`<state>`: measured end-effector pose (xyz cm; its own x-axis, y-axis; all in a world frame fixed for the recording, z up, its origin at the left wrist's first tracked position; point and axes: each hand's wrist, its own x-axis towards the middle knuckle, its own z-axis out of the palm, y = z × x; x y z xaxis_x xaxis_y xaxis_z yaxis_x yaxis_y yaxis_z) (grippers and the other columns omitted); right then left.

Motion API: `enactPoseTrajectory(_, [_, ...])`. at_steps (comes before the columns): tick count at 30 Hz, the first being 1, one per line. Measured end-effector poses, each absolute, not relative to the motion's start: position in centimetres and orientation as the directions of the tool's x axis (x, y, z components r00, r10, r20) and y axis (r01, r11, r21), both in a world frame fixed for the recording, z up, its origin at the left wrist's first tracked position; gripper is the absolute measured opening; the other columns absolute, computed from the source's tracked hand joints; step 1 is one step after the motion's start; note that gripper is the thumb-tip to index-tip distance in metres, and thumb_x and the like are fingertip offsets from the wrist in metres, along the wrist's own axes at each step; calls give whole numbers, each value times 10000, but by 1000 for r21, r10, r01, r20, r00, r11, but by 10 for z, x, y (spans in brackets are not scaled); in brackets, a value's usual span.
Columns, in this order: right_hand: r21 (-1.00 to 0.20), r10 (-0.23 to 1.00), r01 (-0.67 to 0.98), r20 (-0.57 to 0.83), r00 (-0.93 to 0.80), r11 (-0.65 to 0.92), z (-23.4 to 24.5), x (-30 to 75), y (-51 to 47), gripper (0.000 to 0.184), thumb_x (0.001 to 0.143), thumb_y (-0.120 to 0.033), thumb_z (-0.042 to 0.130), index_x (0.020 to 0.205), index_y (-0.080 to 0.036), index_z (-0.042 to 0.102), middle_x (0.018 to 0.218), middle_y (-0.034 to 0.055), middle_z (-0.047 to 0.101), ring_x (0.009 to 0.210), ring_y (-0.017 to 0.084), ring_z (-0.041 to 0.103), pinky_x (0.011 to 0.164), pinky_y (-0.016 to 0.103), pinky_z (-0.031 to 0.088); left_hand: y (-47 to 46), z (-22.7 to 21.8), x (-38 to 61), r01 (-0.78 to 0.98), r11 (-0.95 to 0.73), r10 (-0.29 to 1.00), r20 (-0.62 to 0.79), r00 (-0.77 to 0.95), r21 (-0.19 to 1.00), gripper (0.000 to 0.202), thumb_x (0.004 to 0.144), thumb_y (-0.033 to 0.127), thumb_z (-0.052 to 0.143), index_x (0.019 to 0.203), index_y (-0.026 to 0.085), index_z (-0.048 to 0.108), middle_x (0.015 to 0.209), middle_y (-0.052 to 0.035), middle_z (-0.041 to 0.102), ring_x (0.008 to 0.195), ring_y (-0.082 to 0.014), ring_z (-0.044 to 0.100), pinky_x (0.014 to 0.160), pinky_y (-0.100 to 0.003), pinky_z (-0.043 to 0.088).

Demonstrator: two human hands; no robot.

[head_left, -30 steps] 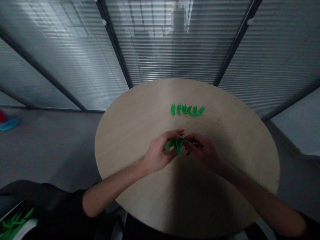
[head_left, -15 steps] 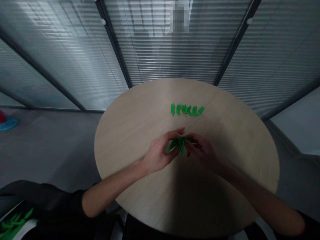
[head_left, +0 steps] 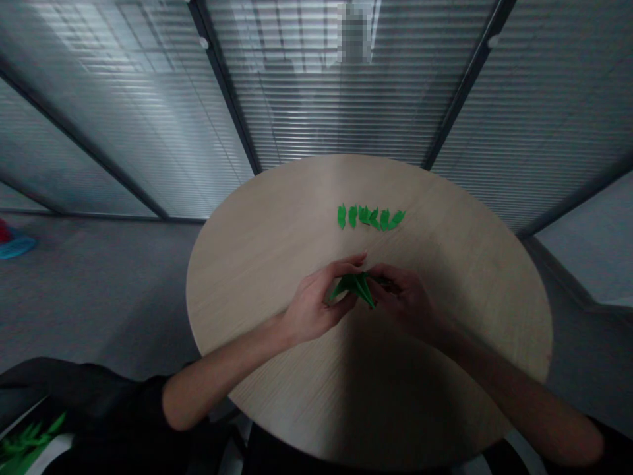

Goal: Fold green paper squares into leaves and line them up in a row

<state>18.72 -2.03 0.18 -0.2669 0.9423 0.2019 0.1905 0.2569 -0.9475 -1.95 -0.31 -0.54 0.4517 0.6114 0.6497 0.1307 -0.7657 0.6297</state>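
A small folded piece of green paper (head_left: pixel 357 287) is held between both hands just above the round wooden table (head_left: pixel 277 224). My left hand (head_left: pixel 316 300) pinches its left side with thumb and fingers closed on it. My right hand (head_left: pixel 403 297) grips its right side, fingers curled over the paper. Its pointed lower flap sticks out toward me and to the right. Further back on the table lies a short row of several small green folded paper pieces (head_left: pixel 370 217), apart from both hands.
Glass walls with closed blinds and dark frames (head_left: pixel 225 92) rise behind the table. Grey carpet (head_left: pixel 99 284) surrounds it. More green paper shapes (head_left: pixel 30 439) lie at the bottom left corner by my dark sleeve. A blue and red object (head_left: pixel 12 241) sits on the floor far left.
The paper's pointed flap has swung from pointing down toward me to pointing down and right. Both hands kept their place, with the right fingers closing further over the paper.
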Motion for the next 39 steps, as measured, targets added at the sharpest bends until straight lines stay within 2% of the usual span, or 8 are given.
enactPoseTrajectory(7, [-963,949,178,149,-279,203,1,188,-19,342,952,-528,689,974,-191,747,763,19,722,598,138,673,575,250,575,-4,-5,-20,139,-756,622,638,453,639,379,928,74,658,1276,193,569,1435,-183,667,1281,-257,698,1036,-418,613])
enactPoseTrajectory(16, [-961,952,150,192,-237,231,2,186,-20,274,915,-464,718,890,-192,735,729,15,715,581,135,670,544,242,563,-4,-6,-19,122,-763,605,635,480,634,440,910,57,657,1311,202,549,1459,-189,649,1279,-269,700,1018,-416,628])
enactPoseTrajectory(22, [-951,953,175,219,-210,257,1,186,-21,223,918,-409,701,864,-194,718,733,11,712,569,129,661,548,244,561,-5,-7,-19,106,-757,605,630,487,645,495,899,49,651,1356,192,524,1493,-205,616,1322,-282,669,1061,-465,606])
enactPoseTrajectory(26, [-929,949,237,236,-211,284,0,188,-20,196,943,-380,679,925,-196,746,754,17,723,583,134,659,567,252,549,-5,-7,-19,99,-754,609,635,475,649,499,930,65,619,1398,191,502,1513,-202,598,1356,-280,643,1094,-475,588])
enactPoseTrajectory(31, [-855,934,377,313,-174,356,-1,189,-19,239,981,-409,643,895,-207,739,733,20,697,611,150,633,593,271,526,-2,-7,-18,138,-763,621,657,427,632,442,992,83,567,1412,210,507,1468,-168,636,1350,-253,643,1108,-448,577])
enactPoseTrajectory(39, [-784,890,423,393,-230,455,5,186,-21,247,1028,-382,552,922,-217,702,773,26,683,634,146,622,596,264,511,-1,-6,-19,151,-777,609,669,426,611,420,1011,92,549,1407,229,515,1409,-148,664,1306,-233,661,1087,-439,588])
